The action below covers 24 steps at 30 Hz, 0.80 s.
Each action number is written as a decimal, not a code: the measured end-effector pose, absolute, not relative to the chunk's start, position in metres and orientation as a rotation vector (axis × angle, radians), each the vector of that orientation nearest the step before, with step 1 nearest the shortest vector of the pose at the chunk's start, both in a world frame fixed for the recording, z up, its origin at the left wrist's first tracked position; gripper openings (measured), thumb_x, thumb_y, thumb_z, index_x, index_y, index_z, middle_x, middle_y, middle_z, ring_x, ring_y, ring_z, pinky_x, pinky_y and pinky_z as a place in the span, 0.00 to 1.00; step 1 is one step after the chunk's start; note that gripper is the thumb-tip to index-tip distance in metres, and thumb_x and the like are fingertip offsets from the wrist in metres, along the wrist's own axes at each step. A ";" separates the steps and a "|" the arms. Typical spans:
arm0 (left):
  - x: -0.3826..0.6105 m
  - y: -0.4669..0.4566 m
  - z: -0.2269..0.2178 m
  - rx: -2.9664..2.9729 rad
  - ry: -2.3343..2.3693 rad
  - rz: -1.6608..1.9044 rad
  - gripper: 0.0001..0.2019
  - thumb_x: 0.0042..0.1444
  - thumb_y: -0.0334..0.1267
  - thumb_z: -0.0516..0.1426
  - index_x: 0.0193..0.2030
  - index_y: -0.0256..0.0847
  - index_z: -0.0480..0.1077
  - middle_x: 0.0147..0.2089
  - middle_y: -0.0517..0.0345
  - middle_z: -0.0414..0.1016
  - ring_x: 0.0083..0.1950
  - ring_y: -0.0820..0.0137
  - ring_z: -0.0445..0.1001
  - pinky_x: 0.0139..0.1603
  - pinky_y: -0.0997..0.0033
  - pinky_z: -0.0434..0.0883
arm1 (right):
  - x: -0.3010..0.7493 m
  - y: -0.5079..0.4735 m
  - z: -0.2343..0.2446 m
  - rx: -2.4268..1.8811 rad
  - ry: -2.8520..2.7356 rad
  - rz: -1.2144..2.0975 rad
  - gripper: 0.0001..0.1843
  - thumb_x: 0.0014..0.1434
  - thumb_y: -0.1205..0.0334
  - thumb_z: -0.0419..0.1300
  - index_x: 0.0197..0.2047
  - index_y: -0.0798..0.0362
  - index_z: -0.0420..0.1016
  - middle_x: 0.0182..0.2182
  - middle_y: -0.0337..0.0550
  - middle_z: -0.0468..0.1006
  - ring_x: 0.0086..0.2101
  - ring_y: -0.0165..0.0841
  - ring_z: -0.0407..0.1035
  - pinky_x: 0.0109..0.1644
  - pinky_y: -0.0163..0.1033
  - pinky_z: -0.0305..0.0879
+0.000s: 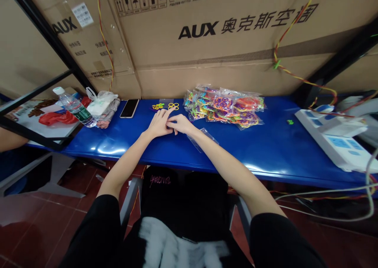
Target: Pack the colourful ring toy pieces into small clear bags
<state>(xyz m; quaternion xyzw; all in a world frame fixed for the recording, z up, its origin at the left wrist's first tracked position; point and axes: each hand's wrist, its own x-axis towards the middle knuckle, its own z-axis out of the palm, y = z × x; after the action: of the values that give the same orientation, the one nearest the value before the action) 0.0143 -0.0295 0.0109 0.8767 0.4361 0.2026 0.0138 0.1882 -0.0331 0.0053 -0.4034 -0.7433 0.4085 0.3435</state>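
My left hand (160, 123) is over the blue table, palm down, with its fingers stretched out toward the back. Against its thumb side my right hand (181, 124) is curled, its fingertips drawn together; anything between them is hidden. Just beyond the fingertips lie yellow ring-shaped pieces (173, 107), and left of them a small heap of yellow-green and purple pieces (158, 107). A flat clear plastic bag (203, 140) rests partly under my right forearm. Behind my right hand is a pile of clear bags filled with colourful plastic pieces (224, 104).
A phone (129, 108) lies left of my hands, near a water bottle (75, 108) and a white plastic bag (102, 104). One green piece (290, 122) and a white device (336, 138) are at right. Large cardboard boxes (206, 55) stand behind the table (251, 149).
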 end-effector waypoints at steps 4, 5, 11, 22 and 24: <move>0.015 -0.030 0.010 2.701 1.332 0.679 0.51 0.49 0.40 0.70 0.77 0.46 0.52 0.66 0.43 0.67 0.67 0.48 0.67 0.67 0.47 0.66 | 0.189 -0.029 0.005 -1.073 -1.856 0.980 0.12 0.62 0.63 0.60 0.35 0.54 0.86 0.18 0.35 0.77 0.16 0.28 0.72 0.29 0.31 0.68; 0.015 -0.030 0.010 2.694 1.349 0.680 0.51 0.49 0.41 0.71 0.77 0.46 0.52 0.67 0.43 0.66 0.68 0.48 0.66 0.68 0.46 0.65 | 0.190 -0.028 0.006 -1.089 -1.832 0.955 0.12 0.61 0.63 0.60 0.36 0.54 0.86 0.19 0.36 0.78 0.16 0.27 0.72 0.29 0.31 0.69; 0.012 -0.029 0.012 2.578 1.560 0.680 0.51 0.50 0.40 0.71 0.77 0.48 0.50 0.72 0.42 0.62 0.71 0.43 0.63 0.70 0.39 0.63 | 0.201 -0.027 0.017 -1.245 -1.696 0.849 0.15 0.61 0.58 0.62 0.41 0.57 0.88 0.27 0.42 0.83 0.15 0.26 0.68 0.24 0.33 0.66; 0.008 -0.020 0.003 2.333 1.484 0.813 0.48 0.50 0.27 0.66 0.76 0.48 0.51 0.71 0.41 0.61 0.68 0.46 0.71 0.66 0.46 0.74 | 0.202 -0.023 0.014 -1.193 -1.623 0.908 0.14 0.62 0.56 0.62 0.40 0.56 0.85 0.34 0.44 0.85 0.16 0.24 0.69 0.24 0.33 0.67; 0.008 -0.021 0.004 2.322 1.486 0.815 0.48 0.50 0.28 0.67 0.76 0.48 0.52 0.71 0.42 0.61 0.68 0.46 0.71 0.65 0.46 0.74 | 0.201 -0.023 0.013 -1.236 -1.610 0.877 0.13 0.62 0.57 0.62 0.40 0.56 0.84 0.33 0.43 0.84 0.16 0.25 0.70 0.26 0.33 0.68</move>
<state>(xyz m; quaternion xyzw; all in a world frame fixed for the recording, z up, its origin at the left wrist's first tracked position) 0.0080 -0.0208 0.0036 0.8007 0.5122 0.2808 0.1330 0.2014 -0.0229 0.0133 -0.4995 -0.6507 0.3544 0.4488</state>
